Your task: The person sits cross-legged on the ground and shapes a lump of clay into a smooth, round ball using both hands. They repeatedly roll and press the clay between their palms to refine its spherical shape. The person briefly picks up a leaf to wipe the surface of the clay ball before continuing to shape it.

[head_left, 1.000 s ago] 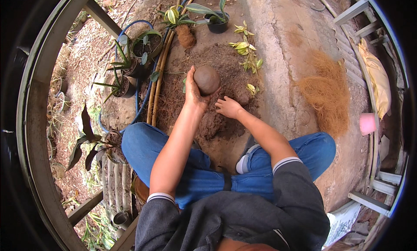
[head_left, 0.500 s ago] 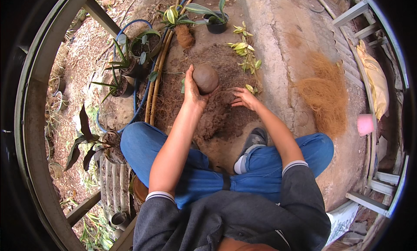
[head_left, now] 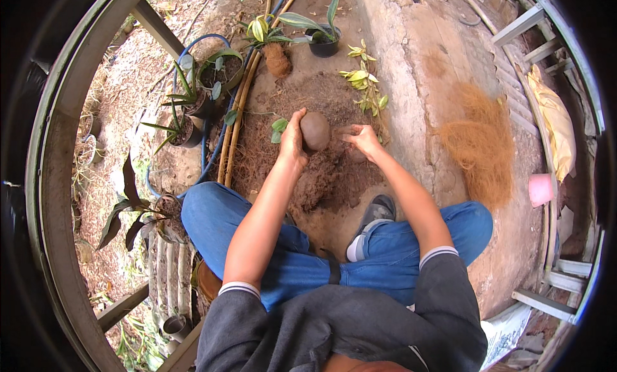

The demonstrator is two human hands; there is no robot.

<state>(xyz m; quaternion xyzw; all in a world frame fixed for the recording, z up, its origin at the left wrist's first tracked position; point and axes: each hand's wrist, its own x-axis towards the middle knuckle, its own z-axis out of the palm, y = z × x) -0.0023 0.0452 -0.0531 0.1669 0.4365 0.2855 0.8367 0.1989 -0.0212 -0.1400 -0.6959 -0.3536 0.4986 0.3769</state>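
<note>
Holding a round brown ball of soil [head_left: 315, 130] above the dark soil heap [head_left: 315, 172], the left hand [head_left: 293, 139] had its fingers curled around the ball's left side. The right hand [head_left: 363, 139] was just to the right of the ball, apart from it, with fingertips pinched together over the heap. Far behind stood a black pot with a plant [head_left: 323, 43]. At the right lay a pile of orange fibre [head_left: 479, 144] on the concrete, and a pink cup [head_left: 540, 189] further right.
</note>
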